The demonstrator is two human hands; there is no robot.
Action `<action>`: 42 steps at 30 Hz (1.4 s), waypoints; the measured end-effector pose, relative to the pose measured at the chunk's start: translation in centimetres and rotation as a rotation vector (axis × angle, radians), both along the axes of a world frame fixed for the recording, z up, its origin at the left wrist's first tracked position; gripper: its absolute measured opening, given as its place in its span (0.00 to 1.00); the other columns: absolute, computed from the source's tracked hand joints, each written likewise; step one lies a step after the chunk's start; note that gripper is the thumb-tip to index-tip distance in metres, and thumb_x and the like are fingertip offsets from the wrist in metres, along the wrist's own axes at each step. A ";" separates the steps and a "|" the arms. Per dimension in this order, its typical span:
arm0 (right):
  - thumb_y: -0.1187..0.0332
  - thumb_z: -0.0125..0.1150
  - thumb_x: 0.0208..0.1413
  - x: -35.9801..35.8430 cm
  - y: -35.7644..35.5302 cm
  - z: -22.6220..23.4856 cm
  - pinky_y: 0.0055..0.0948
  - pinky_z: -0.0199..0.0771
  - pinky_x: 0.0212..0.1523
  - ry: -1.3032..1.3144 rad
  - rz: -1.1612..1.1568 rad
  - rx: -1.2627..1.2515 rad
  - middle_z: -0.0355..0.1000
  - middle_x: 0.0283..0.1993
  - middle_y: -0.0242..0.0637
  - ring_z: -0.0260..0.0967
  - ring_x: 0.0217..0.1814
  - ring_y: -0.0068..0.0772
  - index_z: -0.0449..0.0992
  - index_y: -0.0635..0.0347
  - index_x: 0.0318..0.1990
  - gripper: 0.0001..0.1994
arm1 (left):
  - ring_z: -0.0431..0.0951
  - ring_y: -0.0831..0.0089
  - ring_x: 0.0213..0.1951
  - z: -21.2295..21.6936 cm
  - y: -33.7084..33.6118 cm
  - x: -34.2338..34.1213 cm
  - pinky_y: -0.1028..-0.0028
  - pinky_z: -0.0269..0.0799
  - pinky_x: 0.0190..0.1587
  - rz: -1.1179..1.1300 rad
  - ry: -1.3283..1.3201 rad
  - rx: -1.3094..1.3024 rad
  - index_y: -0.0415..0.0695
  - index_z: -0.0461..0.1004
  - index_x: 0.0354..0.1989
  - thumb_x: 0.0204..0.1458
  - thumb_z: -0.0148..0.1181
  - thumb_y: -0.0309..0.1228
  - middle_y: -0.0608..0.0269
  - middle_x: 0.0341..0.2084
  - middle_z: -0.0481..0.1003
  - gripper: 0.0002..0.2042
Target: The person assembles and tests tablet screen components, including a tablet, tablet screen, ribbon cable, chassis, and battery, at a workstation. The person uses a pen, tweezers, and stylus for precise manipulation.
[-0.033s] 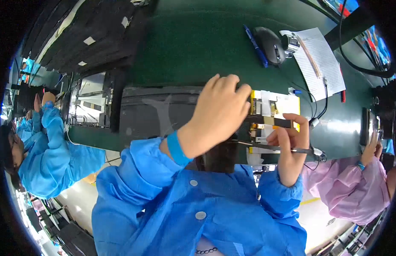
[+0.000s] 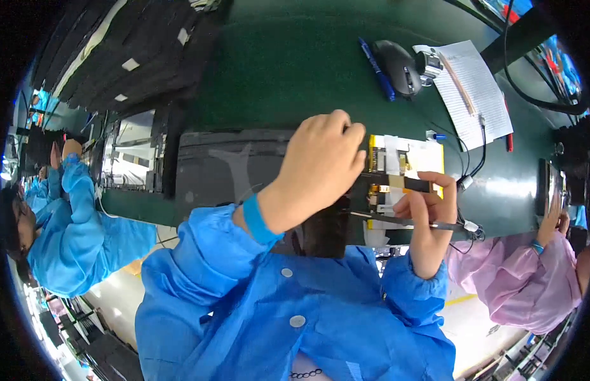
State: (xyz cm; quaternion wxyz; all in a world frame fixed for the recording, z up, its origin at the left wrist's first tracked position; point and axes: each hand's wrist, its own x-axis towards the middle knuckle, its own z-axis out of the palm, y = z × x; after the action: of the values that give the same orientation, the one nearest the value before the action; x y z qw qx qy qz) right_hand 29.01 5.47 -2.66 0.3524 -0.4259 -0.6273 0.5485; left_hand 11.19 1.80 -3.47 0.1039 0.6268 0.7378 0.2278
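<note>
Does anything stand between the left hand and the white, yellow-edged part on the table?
Nothing visible does: the left hand is just beside the left edge of the white, yellow-edged part. Whether they touch, I cannot tell.

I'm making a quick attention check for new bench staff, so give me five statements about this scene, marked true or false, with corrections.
1. A blue wristband circles the wrist of the left hand. True.
2. The right hand holds nothing. False: it holds a slim dark tool.
3. The blue pen lies just left of the mouse. True.
4. The sheet of paper lies under the left hand. False: it lies toward the upper right, with neither of the person's hands on it.
5. The co-worker on the right wears a green sleeve. False: it is a pink sleeve.
</note>
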 end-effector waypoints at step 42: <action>0.83 0.49 0.51 0.1 1.6 -3.1 0.17 0.53 0.20 -0.119 0.093 0.147 0.63 0.21 0.30 0.55 0.19 0.13 0.66 0.63 0.44 0.13 | 0.67 0.63 0.48 -1.5 0.0 2.1 0.52 0.49 0.62 -0.045 0.098 0.080 0.44 0.74 0.20 0.42 0.62 0.30 0.66 0.31 0.70 0.05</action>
State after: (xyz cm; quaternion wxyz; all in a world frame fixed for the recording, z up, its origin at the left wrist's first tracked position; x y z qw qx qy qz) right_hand 29.07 7.08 -5.76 0.3188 -0.4012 -0.7048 0.4906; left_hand 13.26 1.76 -5.00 0.0476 0.6572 0.7181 0.2238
